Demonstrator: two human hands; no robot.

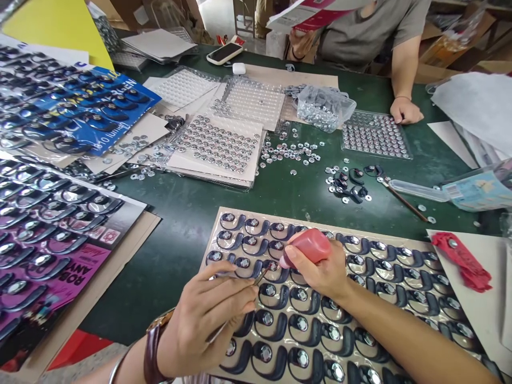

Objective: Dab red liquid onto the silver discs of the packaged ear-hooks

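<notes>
My right hand (326,272) is wrapped round a red squeeze bottle (311,246), tilted with its nozzle down and to the left. My left hand (214,314) pinches a thin pointed tool (262,276); its tip is by the bottle's nozzle, over one of the dark curved pieces (272,265). Whether the tip touches that piece I cannot tell. Rows of these dark hook-shaped pieces, each with a shiny round centre, lie on a brown board (218,218) under both hands. My right hand and forearm hide part of the rows.
Sheets with similar pieces (44,256) rise at the left. Beyond the board are a tray of silver discs (224,144), loose discs (294,152), a plastic bag (326,106), a brown stick (406,201) and a red crumpled item (462,261). A co-worker's hand (406,110) rests across the table.
</notes>
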